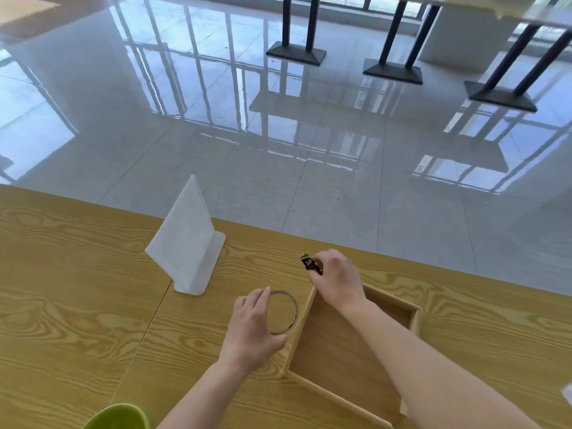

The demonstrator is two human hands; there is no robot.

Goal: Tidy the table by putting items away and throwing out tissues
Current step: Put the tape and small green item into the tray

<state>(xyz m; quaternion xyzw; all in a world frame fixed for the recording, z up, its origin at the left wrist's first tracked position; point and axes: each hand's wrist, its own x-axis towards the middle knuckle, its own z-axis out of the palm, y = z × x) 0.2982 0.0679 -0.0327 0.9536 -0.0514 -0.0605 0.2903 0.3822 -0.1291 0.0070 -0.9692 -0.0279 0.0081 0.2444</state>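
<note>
Wooden table, grained, bearing one shallow wooden tray at the near right. Left hand: fingers curled around a clear glass cup standing just beside the tray's left wall. Right hand: fingertips pinched on a small dark packet with green print, held beyond the tray's far corner. White upright sign holder left of both hands. Green rim at the bottom edge.

left hand grips glass; right hand pinches dark packet.
</note>
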